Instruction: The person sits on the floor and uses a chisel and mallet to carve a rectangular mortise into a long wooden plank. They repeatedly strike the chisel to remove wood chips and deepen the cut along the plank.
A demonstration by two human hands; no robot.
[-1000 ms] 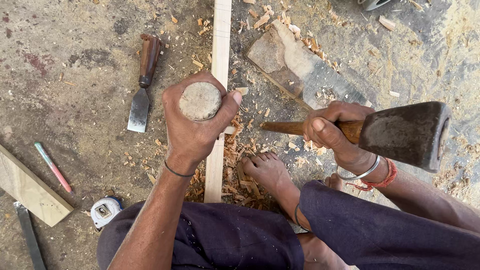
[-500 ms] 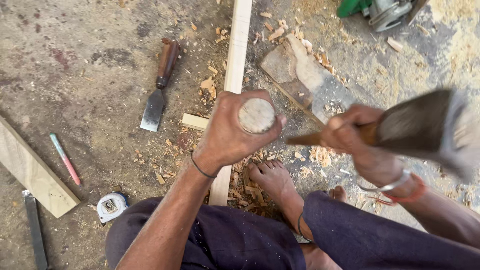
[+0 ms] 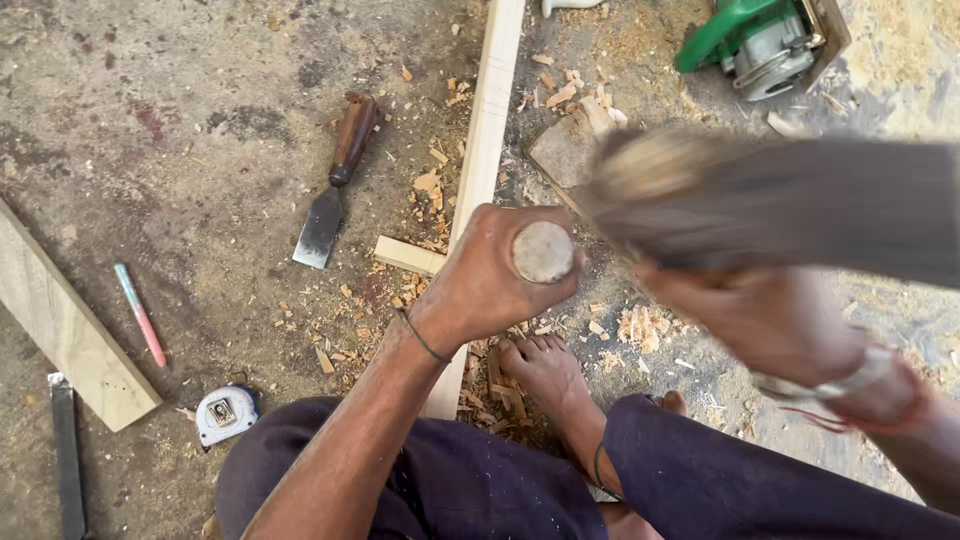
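One chisel (image 3: 543, 251) gripped in left hand (image 3: 490, 280), seemingly upright

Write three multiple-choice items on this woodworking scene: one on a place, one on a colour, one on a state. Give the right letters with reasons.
1. Where does the spare chisel lie?
A. left of the long strip
B. on the strip
C. under the foot

2. What colour is the power tool at the top?
A. red
B. green
C. yellow

3. How is the left hand?
A. open and flat
B. closed around a round-topped handle
C. holding the tape measure

Key: 1 A, it rests on the ground left of the strip. 2 B, its housing is green. 3 B, fingers wrap the handle.
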